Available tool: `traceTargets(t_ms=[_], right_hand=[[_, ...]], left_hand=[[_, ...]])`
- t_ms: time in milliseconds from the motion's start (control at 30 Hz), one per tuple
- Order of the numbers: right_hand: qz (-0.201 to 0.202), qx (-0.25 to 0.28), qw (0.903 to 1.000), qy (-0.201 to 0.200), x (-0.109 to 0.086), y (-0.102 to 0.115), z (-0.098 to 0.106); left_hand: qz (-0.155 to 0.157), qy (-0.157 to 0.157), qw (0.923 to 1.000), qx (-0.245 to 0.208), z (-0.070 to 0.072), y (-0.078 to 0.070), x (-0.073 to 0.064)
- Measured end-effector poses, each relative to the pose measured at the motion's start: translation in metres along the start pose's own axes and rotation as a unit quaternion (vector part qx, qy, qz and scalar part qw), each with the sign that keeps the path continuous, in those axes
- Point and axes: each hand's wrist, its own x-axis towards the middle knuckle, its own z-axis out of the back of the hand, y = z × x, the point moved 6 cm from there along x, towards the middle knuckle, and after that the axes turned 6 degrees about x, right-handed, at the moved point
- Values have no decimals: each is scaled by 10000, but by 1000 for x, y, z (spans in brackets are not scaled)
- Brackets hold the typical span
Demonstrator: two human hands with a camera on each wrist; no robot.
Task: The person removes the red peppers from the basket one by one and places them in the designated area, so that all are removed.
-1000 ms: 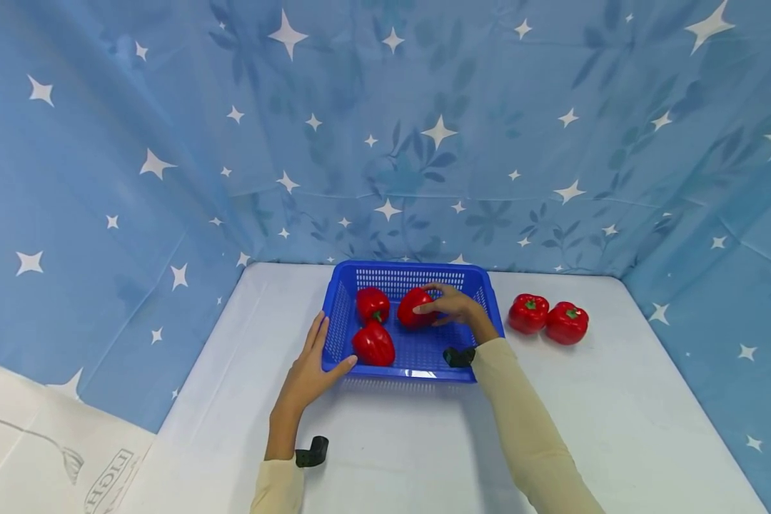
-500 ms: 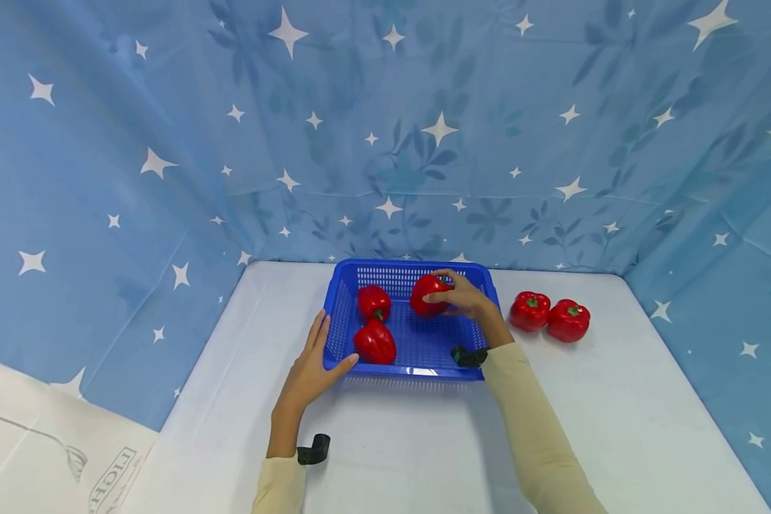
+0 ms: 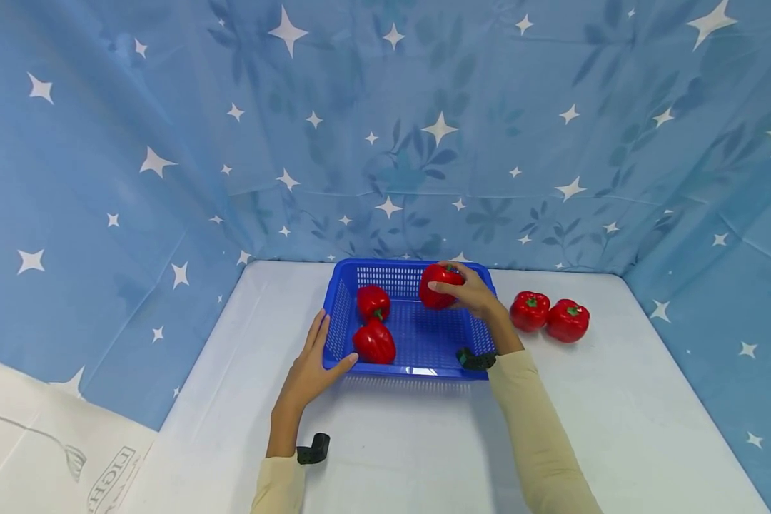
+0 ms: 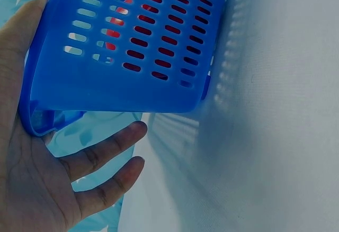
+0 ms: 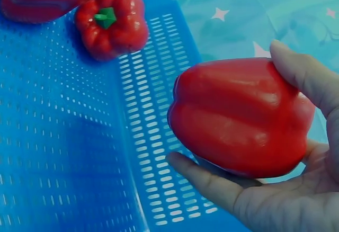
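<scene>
My right hand (image 3: 475,294) grips a red bell pepper (image 5: 238,118), thumb on one side and fingers on the other, above the back right part of a blue plastic basket (image 3: 385,370). In the right wrist view the pepper lies sideways in the hand, with the perforated basket wall below it. At the basket's front left corner, my left hand (image 3: 310,371) rests with straight, spread fingers along the outside and the thumb at the front rim. Inside, on the left, sit two more red bell peppers, one at the back (image 3: 373,303) and one in front (image 3: 374,343).
Two red bell peppers, one nearer the basket (image 3: 530,311) and one farther right (image 3: 567,320), stand on the white tabletop (image 3: 617,414). A blue star-patterned curtain (image 3: 385,143) rises behind and at both sides. Each wrist carries a black camera mount.
My right hand has lifted the pepper from the basket's middle and carried it toward the back right. My left hand and the other peppers keep their places.
</scene>
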Motion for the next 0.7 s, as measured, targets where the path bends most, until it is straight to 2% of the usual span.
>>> traceTargets(t_ms=[267, 700], right_hand=[[199, -63, 9997, -120, -14, 7, 12], [389, -379, 9941, -939, -32, 16, 21]], left_hand=[[-24, -26, 10000, -17, 0, -1, 0], [25, 29, 10000, -31, 1, -1, 0]])
